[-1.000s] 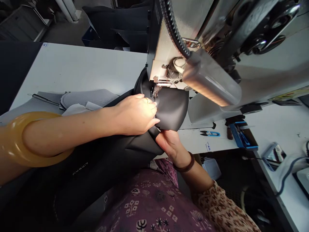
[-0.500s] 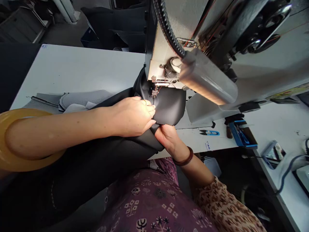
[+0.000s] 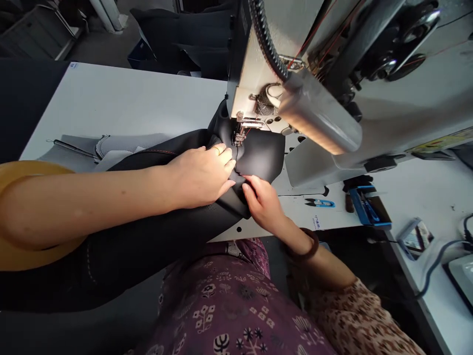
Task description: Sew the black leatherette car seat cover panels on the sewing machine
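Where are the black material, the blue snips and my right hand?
Black material (image 3: 166,234): head view, on its smooth lower stretch.
Blue snips (image 3: 318,202): head view, where blades meet handle.
Right hand (image 3: 265,203): head view, on the back of the hand.

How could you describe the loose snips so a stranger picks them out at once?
Start at the big sewing machine, then look at the white table below it. Right of the person's right hand, short of the blue box, lie the snips. Unlike the blue tool inside that box, they lie loose on the table, dark blades pointing left.
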